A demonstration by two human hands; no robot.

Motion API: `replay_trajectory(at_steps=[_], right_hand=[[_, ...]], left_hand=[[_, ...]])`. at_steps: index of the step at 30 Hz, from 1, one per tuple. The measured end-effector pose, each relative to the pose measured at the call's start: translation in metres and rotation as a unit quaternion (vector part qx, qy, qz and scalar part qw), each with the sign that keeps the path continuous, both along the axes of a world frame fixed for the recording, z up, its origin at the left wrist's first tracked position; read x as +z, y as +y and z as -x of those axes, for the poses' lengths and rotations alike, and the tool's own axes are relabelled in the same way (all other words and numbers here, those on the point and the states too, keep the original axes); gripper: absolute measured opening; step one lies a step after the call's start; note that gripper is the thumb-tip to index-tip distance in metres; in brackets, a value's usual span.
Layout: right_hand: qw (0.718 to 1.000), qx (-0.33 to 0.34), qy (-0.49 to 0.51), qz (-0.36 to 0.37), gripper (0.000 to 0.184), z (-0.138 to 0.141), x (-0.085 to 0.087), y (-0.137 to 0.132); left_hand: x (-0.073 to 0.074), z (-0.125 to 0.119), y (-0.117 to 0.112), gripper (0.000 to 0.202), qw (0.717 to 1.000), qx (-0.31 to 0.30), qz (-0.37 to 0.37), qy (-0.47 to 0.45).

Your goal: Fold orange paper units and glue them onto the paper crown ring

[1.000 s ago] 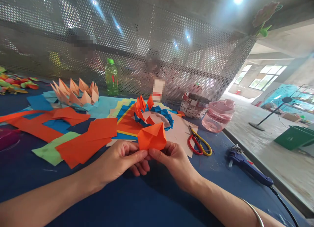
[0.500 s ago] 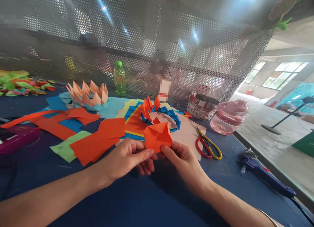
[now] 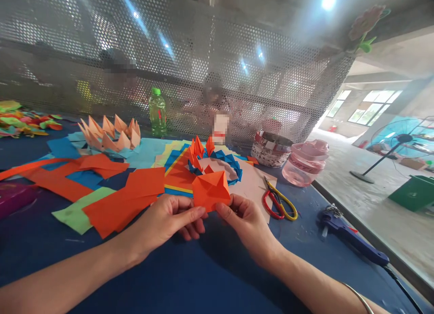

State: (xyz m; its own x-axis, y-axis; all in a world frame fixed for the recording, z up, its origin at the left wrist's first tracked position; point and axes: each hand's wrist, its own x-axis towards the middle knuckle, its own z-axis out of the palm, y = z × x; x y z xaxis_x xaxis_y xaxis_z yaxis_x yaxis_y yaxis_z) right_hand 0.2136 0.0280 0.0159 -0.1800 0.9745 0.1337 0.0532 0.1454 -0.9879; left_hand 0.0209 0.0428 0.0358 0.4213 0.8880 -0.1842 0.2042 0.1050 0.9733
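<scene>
A small folded orange paper (image 3: 210, 192) is held up between my two hands, its flaps creased toward the middle. My left hand (image 3: 179, 216) pinches its lower left corner between thumb and fingers. At the lower right corner, my right hand (image 3: 239, 216) grips it the same way. Just behind lies a blue folded-paper ring (image 3: 233, 162) with several orange points standing on its left side. A peach paper crown (image 3: 110, 135) on a light blue base sits farther left. Loose orange paper sheets (image 3: 125, 201) lie beside my left hand.
Scissors (image 3: 280, 201) with red and yellow handles lie right of my hands, near a blue glue gun (image 3: 352, 237). A pink bottle (image 3: 305, 162) and a woven basket (image 3: 270, 149) stand behind. A green-capped bottle (image 3: 157, 112) is by the perforated metal screen (image 3: 190, 60).
The view has turned slightly to the right, so things appear shifted left. Both hands keep their pinch on the orange paper, which looks nearly the same.
</scene>
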Motion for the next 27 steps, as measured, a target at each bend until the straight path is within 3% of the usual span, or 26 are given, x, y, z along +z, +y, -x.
replay_trajectory(at_steps=[12, 27], right_hand=[[1.000, -0.003, 0.004, 0.025, 0.037, 0.0002, -0.0006, 0.0000], [1.000, 0.011, 0.001, 0.006, 0.034, 0.0011, -0.0006, -0.0005]], left_hand=[[-0.0019, -0.0016, -0.0001, 0.040, 1.000, 0.014, -0.022, 0.003], [-0.0022, -0.0013, 0.0025, 0.043, 0.998, 0.024, -0.045, 0.031]])
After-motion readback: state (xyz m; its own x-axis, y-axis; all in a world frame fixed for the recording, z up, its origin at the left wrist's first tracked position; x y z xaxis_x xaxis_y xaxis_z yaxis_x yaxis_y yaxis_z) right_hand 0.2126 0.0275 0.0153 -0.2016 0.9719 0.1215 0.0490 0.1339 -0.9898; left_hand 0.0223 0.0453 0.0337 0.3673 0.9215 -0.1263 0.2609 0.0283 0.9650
